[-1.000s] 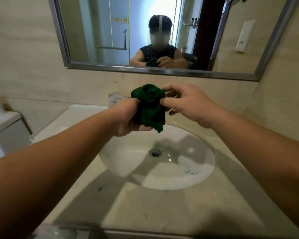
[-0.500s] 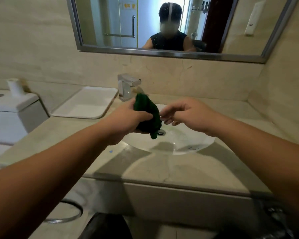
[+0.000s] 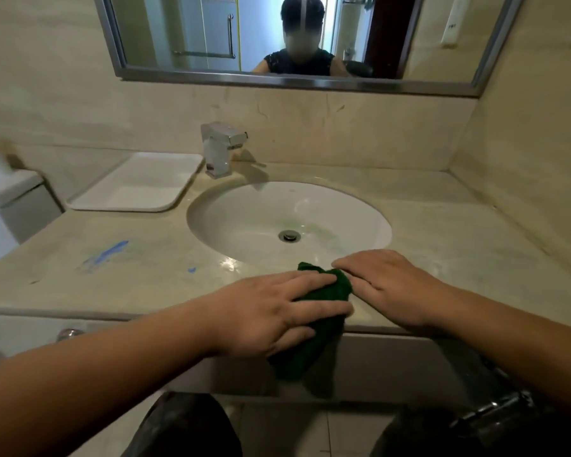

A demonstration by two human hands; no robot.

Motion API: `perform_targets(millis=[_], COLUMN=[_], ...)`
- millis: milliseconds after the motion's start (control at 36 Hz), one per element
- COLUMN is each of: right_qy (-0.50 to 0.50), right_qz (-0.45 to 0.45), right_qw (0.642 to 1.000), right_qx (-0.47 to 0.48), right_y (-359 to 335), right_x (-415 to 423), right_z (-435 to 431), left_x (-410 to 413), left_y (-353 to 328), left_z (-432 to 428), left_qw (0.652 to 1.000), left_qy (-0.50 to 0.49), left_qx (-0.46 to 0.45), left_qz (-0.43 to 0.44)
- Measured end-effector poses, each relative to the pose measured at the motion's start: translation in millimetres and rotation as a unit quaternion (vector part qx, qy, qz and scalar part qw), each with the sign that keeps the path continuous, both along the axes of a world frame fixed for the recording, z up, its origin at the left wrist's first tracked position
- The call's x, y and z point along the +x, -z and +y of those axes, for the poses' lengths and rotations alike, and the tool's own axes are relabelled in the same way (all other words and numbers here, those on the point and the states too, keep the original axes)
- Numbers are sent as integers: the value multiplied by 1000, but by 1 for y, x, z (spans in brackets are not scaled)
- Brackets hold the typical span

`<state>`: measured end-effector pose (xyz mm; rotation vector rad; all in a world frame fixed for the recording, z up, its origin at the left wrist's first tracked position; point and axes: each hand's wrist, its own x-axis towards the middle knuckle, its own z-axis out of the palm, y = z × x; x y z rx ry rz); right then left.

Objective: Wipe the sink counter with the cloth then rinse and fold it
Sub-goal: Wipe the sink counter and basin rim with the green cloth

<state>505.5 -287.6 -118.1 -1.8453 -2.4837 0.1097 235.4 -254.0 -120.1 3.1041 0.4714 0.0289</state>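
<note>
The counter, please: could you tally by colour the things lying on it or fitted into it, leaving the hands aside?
Green: 1, the cloth
White: 2, the tray and the basin
Chrome: 1, the faucet
Total: 4

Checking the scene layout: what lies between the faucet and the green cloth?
In the head view, the white sink basin with its drain lies between faucet and cloth.
</note>
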Motion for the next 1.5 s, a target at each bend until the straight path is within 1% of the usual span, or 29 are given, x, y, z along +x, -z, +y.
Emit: perform_targets(millis=[83,139,250,278,333,389,417,472,528,639,778,917,972,1028,1056,1083,1139,1194,1222,1278,1361,1500], right_qy=[-5,3,20,23,29,28,26,23,23,33,51,51,42,32,26,18,1,-12,-16,-17,-6,15], right_qz=[-3,-13,-11,-9,-7,-9,-11,-11,-7,-10,-11,-9,-10,1,5,2,-22,-57,-71,-82,-81,-72], right_qw=[1000,1000,1000,1000,999,999,1000,1000,1000,999,998,997,997,997,997,996,993,989,989,991,992,987], right_qx=[-12,-17,-15,-16,-19,-16,-13,-6,-5,-9,-26,-50,-56,-70,-77,-87,-115,-133,-128,-108,-100,-144], right_y=[-1,3,5,5,5,6,6,7,7,4,-4,-14,-18,-21,-23,-23,-23,-19,-17,-11,-6,-5], right_x=[-1,2,5,4,4,3,3,3,3,0,-6,-11,-18,-27,-32,-36,-48,-59,-62,-65,-64,-65], right_z=[0,0,0,-1,-2,-1,-1,0,0,-3,-9,-14,-15,-13,-11,-9,-5,-4,-3,-3,-2,4], left_x=[0,-2,-11,-13,-16,-15,-14,-9,-6,-5,-24,-102,-140,-170,-179,-186,-191,-189,-186,-178,-154,-83], left_y=[-6,-8,-6,-7,-11,-14,-13,-3,6,-1,-21,-56,-62,-60,-56,-49,-28,-5,4,11,5,-4], left_z=[14,25,42,42,35,19,12,4,4,8,15,5,0,-1,-2,-3,-3,-4,-3,1,12,37], left_qw=[998,995,980,976,975,981,986,996,998,991,980,956,945,937,935,933,926,925,928,929,936,949], left_qy=[-15,-43,-170,-188,-177,-124,-92,-48,-42,-61,-139,-178,-213,-261,-287,-315,-367,-377,-370,-369,-347,-298], left_qx=[-55,-90,-88,-82,-78,-90,-88,-53,-30,-87,-30,11,28,23,12,-3,-39,-43,-32,-26,-49,-99], left_qz=[-6,-17,-51,-66,-106,-119,-104,-57,-46,-81,-139,-232,-246,-229,-207,-175,-81,0,14,15,16,6])
